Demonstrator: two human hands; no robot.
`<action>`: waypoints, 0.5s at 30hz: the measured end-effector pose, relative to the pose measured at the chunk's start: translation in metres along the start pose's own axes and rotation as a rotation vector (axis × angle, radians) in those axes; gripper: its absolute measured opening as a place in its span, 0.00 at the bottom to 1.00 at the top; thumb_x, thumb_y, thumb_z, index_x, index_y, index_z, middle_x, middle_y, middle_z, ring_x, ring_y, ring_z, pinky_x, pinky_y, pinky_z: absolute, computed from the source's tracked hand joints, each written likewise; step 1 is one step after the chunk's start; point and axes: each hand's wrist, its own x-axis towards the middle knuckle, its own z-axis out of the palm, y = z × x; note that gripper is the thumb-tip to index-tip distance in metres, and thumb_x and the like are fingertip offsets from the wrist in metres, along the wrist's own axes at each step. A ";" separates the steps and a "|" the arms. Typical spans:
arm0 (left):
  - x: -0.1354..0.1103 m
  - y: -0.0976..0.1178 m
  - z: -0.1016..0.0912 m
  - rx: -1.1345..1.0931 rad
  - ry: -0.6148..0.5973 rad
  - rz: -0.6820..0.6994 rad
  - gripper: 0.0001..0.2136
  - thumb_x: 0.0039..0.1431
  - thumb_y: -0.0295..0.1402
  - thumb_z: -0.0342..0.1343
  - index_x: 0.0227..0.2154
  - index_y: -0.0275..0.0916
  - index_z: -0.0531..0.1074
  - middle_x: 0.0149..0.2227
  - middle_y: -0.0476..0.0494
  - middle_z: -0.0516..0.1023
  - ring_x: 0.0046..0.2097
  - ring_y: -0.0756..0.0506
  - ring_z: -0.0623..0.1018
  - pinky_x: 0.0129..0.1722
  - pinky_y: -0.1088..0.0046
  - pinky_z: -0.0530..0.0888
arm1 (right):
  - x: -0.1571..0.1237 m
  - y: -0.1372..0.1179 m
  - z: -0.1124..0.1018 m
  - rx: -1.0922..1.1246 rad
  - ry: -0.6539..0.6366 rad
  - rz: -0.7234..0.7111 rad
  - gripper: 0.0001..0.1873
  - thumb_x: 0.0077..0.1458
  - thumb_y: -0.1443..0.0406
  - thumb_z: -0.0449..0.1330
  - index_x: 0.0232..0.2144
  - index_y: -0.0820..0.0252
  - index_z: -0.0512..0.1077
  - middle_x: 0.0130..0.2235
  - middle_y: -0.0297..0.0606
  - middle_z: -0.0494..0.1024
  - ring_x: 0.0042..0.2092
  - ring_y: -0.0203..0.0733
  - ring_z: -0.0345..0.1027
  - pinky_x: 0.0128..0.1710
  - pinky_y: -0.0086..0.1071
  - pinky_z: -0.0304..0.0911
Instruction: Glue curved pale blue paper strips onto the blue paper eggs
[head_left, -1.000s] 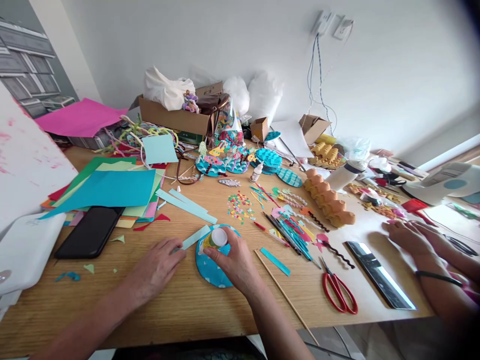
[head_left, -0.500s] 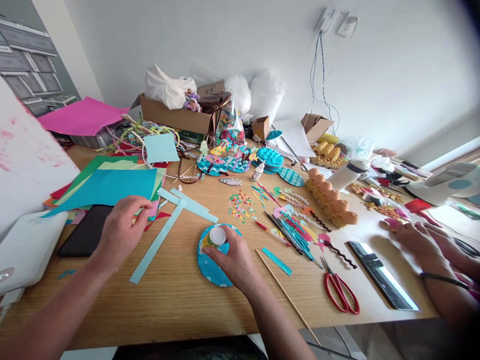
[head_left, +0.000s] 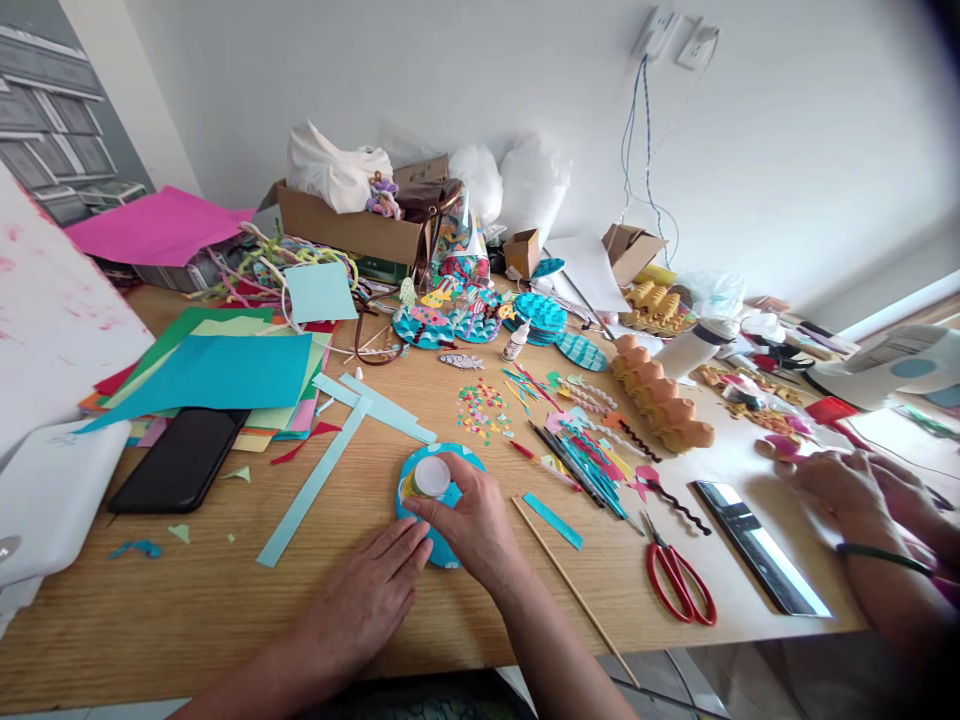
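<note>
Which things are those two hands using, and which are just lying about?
Seem in use:
- white-topped tub, held by the right hand
- blue disc, beneath the tub, left hand at its edge

Seem just lying about:
- red-handled scissors
- black phone
- wooden stick

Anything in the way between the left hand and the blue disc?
Nothing visible: the left hand overlaps the near-left edge of the blue disc. The right hand holds a white-topped tube at the disc, covering part of it.

The right hand (head_left: pixel 478 525) holds a white-topped cylinder (head_left: pixel 431 478) over a blue disc (head_left: pixel 446 553), the left hand (head_left: pixel 371 590) at the disc's edge.
</note>
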 end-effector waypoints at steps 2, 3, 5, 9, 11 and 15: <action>0.000 0.000 -0.001 -0.004 0.006 -0.004 0.18 0.56 0.23 0.43 0.50 0.32 0.66 0.51 0.38 0.72 0.54 0.43 0.70 0.51 0.65 0.69 | 0.001 0.001 0.000 0.024 0.024 -0.007 0.09 0.44 0.61 0.66 0.26 0.57 0.69 0.26 0.30 0.72 0.30 0.36 0.64 0.29 0.26 0.57; -0.001 0.001 -0.002 -0.008 0.007 -0.007 0.18 0.56 0.23 0.43 0.50 0.32 0.66 0.52 0.38 0.72 0.54 0.42 0.70 0.52 0.65 0.68 | 0.002 0.002 0.000 0.035 0.029 -0.010 0.09 0.44 0.61 0.66 0.27 0.57 0.70 0.26 0.30 0.73 0.30 0.36 0.64 0.29 0.26 0.57; -0.002 0.002 -0.003 -0.019 0.014 -0.012 0.18 0.57 0.25 0.44 0.50 0.33 0.65 0.52 0.39 0.72 0.55 0.43 0.69 0.52 0.65 0.67 | 0.003 0.002 0.000 0.042 0.024 -0.017 0.09 0.43 0.62 0.66 0.27 0.57 0.70 0.26 0.29 0.73 0.30 0.36 0.64 0.29 0.25 0.57; -0.002 0.003 -0.005 -0.018 0.032 -0.027 0.16 0.60 0.27 0.44 0.50 0.33 0.66 0.51 0.42 0.73 0.53 0.43 0.71 0.52 0.66 0.67 | 0.004 0.000 0.000 0.030 0.004 -0.029 0.09 0.42 0.64 0.66 0.23 0.57 0.69 0.25 0.28 0.71 0.28 0.34 0.63 0.28 0.25 0.56; -0.002 0.003 -0.006 -0.019 0.041 -0.033 0.16 0.60 0.28 0.44 0.50 0.33 0.66 0.50 0.43 0.74 0.52 0.43 0.71 0.50 0.66 0.68 | 0.005 -0.001 0.001 0.044 0.005 -0.035 0.09 0.42 0.64 0.67 0.23 0.58 0.68 0.24 0.28 0.71 0.28 0.34 0.63 0.28 0.25 0.55; -0.002 0.003 -0.005 -0.010 0.062 -0.020 0.15 0.61 0.27 0.43 0.49 0.32 0.67 0.49 0.43 0.74 0.50 0.43 0.72 0.49 0.65 0.68 | 0.005 -0.001 0.002 0.046 0.005 -0.071 0.08 0.43 0.64 0.66 0.23 0.58 0.69 0.24 0.28 0.71 0.28 0.34 0.63 0.29 0.25 0.55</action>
